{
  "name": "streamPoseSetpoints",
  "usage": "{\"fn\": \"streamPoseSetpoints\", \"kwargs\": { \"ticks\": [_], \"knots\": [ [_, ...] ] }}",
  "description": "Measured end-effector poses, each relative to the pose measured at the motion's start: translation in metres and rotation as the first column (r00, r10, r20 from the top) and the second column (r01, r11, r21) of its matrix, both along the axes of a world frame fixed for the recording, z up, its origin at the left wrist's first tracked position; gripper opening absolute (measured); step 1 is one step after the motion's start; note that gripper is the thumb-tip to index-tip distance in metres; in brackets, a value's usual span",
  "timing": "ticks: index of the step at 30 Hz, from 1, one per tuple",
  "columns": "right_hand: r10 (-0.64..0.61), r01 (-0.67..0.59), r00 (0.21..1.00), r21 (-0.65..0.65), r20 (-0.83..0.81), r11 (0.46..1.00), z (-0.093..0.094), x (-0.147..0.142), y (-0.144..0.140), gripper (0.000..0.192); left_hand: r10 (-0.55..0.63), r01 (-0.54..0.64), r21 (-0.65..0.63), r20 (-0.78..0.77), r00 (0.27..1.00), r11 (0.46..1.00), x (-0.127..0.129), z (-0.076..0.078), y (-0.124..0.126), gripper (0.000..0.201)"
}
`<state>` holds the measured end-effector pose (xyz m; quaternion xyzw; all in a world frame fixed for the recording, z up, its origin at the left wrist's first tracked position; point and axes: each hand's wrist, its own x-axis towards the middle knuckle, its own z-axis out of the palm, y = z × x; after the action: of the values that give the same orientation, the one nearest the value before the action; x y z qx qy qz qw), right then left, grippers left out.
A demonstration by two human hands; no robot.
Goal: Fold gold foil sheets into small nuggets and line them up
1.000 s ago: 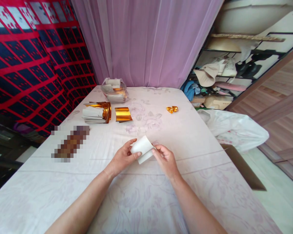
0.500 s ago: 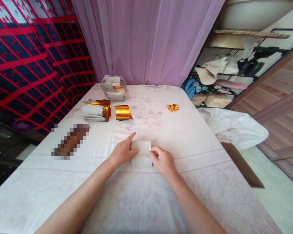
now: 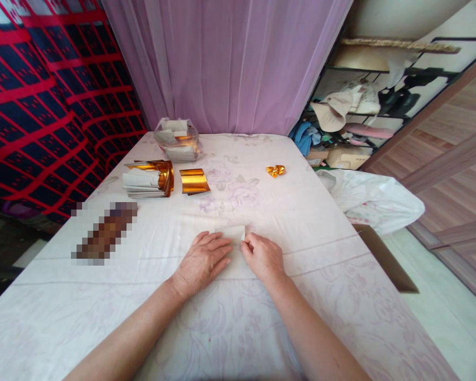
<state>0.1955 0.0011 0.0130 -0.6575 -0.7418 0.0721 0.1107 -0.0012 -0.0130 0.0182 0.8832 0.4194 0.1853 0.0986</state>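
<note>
A small white sheet of paper [image 3: 235, 233] lies flat on the flowered cloth of the table [image 3: 301, 233], mostly covered by my hands. My left hand [image 3: 203, 260] rests palm down on it with fingers spread flat. My right hand [image 3: 264, 257] presses the sheet's right edge with curled fingers; only the far strip of the paper shows.
At the back left lie a stack of gold-and-white sheets [image 3: 147, 179], one gold sheet [image 3: 193, 181] and a clear bag of paper [image 3: 177, 138]. A small folded gold piece [image 3: 275, 170] sits far right. A white plastic bag [image 3: 375, 201] hangs off the right edge.
The paper, held curled above the table a second ago, now lies flat. My left hand has moved over it and flattened; my right hand has lowered onto its right edge.
</note>
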Motion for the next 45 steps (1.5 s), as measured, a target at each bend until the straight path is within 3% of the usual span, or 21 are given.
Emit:
{"fn": "streamPoseSetpoints", "kwargs": {
  "ticks": [4, 8, 14, 19, 24, 36, 41, 45],
  "knots": [
    [-0.028, 0.028, 1.0, -0.011, 0.0, 1.0, 0.0, -0.001, 0.001, 0.016, -0.022, 0.013, -0.095, -0.096, 0.995, 0.995, -0.002, -0.008, -0.006, 0.049],
    [-0.019, 0.022, 0.998, 0.049, -0.066, 0.999, -0.003, 0.002, 0.0, 0.009, 0.001, -0.012, -0.092, -0.118, 0.993, 0.996, -0.001, -0.016, -0.007, 0.053],
    [0.244, -0.214, 0.955, 0.179, -0.167, 0.96, -0.007, 0.002, 0.001, 0.013, 0.018, -0.031, -0.084, -0.146, 0.989, 0.996, 0.0, -0.016, -0.008, 0.052],
    [0.262, -0.238, 0.942, 0.13, -0.212, 0.962, -0.007, 0.013, 0.003, 0.019, 0.006, -0.022, -0.115, -0.133, 0.991, 0.993, -0.003, -0.013, -0.008, 0.055],
    [0.371, -0.368, 0.879, 0.066, -0.3, 0.927, -0.004, 0.03, 0.001, 0.041, 0.014, -0.033, -0.162, -0.117, 0.993, 0.986, -0.001, -0.01, -0.007, 0.057],
    [0.478, -0.514, 0.795, 0.003, -0.373, 0.858, 0.01, 0.042, -0.004, 0.054, 0.054, -0.061, -0.178, -0.04, 0.998, 0.982, 0.0, -0.009, -0.006, 0.053],
    [0.454, -0.483, 0.811, 0.015, -0.369, 0.876, 0.006, 0.039, -0.003, 0.045, 0.097, -0.103, -0.178, -0.042, 0.994, 0.979, 0.003, -0.008, -0.004, 0.042],
    [0.447, -0.469, 0.815, 0.033, -0.369, 0.882, 0.004, 0.038, -0.002, 0.036, 0.081, -0.089, -0.199, -0.045, 0.996, 0.976, 0.002, -0.008, -0.003, 0.053]
  ]
}}
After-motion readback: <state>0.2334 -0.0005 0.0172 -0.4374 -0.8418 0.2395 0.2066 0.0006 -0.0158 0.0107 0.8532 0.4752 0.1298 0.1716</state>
